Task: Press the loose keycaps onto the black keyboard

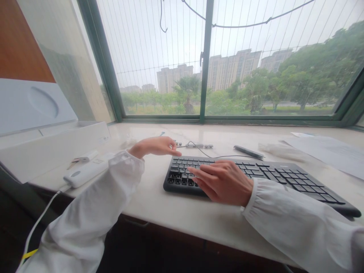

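Observation:
A black keyboard lies at a slant on the pale counter, its cord running along the back. Several sockets at its lower left corner have no keycaps. My right hand rests palm down over the left half, fingers stretched across the keys and hiding some of them. Just behind the keyboard's upper left corner is my left hand, its fingers bent and the thumb apart from them; nothing shows between them. Loose keycaps lie in a row behind the keyboard, the nearest ones beside my left fingers.
A dark slim bar-like object lies behind the keyboard. Papers and a clear plastic bag are at right. At left are a white power strip, keys and an open white box. A window frame stands behind.

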Available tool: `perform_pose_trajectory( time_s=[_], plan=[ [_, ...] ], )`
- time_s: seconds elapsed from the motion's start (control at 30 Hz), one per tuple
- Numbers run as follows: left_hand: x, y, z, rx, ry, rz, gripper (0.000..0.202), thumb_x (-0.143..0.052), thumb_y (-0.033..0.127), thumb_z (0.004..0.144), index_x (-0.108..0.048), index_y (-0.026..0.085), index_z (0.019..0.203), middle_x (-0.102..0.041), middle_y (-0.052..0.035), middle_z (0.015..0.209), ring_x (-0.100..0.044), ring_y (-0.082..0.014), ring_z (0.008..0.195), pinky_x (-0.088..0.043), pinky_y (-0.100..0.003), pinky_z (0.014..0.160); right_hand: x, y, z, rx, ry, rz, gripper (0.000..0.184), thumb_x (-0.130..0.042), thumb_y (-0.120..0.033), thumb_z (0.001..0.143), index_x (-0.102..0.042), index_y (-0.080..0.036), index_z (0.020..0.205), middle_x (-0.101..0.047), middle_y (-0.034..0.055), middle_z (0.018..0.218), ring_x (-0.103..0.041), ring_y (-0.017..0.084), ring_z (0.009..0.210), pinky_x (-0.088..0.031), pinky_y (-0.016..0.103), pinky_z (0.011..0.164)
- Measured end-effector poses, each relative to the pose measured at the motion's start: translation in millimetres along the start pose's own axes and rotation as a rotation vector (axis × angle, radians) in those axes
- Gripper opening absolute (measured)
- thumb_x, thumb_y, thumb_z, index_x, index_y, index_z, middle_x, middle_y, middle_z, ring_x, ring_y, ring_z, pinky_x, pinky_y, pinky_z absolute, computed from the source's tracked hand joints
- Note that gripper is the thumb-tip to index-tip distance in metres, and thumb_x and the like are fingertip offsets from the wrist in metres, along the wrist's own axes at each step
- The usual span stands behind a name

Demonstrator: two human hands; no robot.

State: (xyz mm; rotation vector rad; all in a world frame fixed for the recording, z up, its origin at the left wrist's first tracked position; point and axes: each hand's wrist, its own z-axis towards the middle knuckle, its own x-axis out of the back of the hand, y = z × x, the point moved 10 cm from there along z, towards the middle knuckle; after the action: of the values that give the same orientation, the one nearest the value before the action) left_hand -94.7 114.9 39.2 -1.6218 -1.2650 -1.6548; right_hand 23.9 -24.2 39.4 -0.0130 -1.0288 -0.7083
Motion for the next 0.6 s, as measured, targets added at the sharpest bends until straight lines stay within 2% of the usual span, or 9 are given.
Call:
perform_pose_trajectory(
  time_s=[0.1,0.2,0.3,0.4,0.5,0.6],
  plan=[
    [10.0,-30,2,0.175,0.069,0.111,0.058,-0.037,0.067,0.089,-0.065,0.016,0.087,-0.066,-0.0085,0.093,-0.054,-0.0185,0.078,-0.037,-0.028,0.069,-2,3,0,-0.019,-0.043,0.007,0.035,-0.038,-0.032,0.101,-0.066,-0.019,0.118,-0.066,0.0002,0.071,-0.054,0.012,0.053,-0.025,0.032,0.055],
    [3.1,-42,4,0.248,0.023,0.189,0.061,-0.029,0.058,0.095,-0.072,0.016,0.084,-0.069,-0.0118,0.101,-0.058,-0.0218,0.088,-0.039,-0.03,0.079,-13,0,-2,0.013,-0.148,0.062,0.043,-0.036,-0.04,0.102,-0.06,-0.017,0.129,-0.067,0.002,0.077,-0.057,0.015,0.056,-0.025,0.033,0.054],
    [-10.0,-38,8,0.187,-0.046,0.159,0.068,-0.025,0.058,0.096,-0.076,0.017,0.075,-0.07,-0.0097,0.097,-0.058,-0.0202,0.087,-0.039,-0.029,0.084,-23,-3,-5,0.049,-0.233,0.132,0.061,-0.033,-0.057,0.099,-0.049,-0.016,0.141,-0.068,0.0039,0.081,-0.057,0.016,0.056,-0.022,0.033,0.051],
    [-19.2,-32,14,0.119,-0.076,0.096,0.076,-0.022,0.066,0.094,-0.078,0.017,0.075,-0.068,-0.0086,0.085,-0.057,-0.0185,0.08,-0.04,-0.028,0.082,-27,-3,-7,0.057,-0.26,0.155,0.073,-0.031,-0.067,0.095,-0.042,-0.015,0.146,-0.069,0.0044,0.082,-0.056,0.017,0.053,-0.019,0.032,0.05],
    [-24.3,-29,21,0.073,-0.083,0.088,0.081,-0.019,0.068,0.094,-0.077,0.017,0.072,-0.063,-0.0074,0.072,-0.055,-0.0177,0.073,-0.04,-0.029,0.079,-26,1,-7,0.051,-0.258,0.136,0.074,-0.032,-0.067,0.095,-0.042,-0.015,0.147,-0.069,0.0047,0.083,-0.054,0.016,0.052,-0.017,0.032,0.05],
    [-24.4,-26,24,0.045,-0.052,0.049,0.081,-0.02,0.071,0.093,-0.075,0.016,0.069,-0.059,-0.006,0.067,-0.054,-0.0176,0.071,-0.04,-0.028,0.077,-23,6,-8,0.062,-0.283,0.123,0.065,-0.04,-0.058,0.095,-0.046,-0.016,0.144,-0.071,0.0044,0.086,-0.056,0.017,0.055,-0.016,0.033,0.05]
  ],
)
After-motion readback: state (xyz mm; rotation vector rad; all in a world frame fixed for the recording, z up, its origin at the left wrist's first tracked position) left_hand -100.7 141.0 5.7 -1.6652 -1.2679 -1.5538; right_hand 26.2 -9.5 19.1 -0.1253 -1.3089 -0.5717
